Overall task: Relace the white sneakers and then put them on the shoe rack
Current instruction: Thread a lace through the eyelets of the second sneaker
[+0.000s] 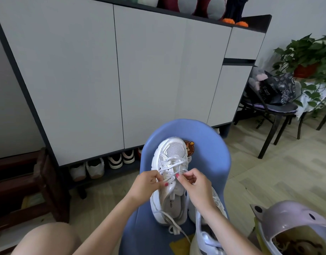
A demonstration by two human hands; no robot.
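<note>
A white sneaker stands on a blue chair, toe pointing away from me. My left hand pinches the white lace at the left side of the eyelets. My right hand pinches the lace at the right side, fingers curled over the tongue. A loose lace end trails off the heel onto the seat. The second white sneaker lies at the chair's near right, partly hidden by my right forearm. The shoe rack is the open shelf under the grey cabinet.
Several shoes sit in the open bottom shelf of the cabinet. A dark wooden bench is on the left. A black chair with bags and a potted plant stand at right. A lilac helmet lies near right.
</note>
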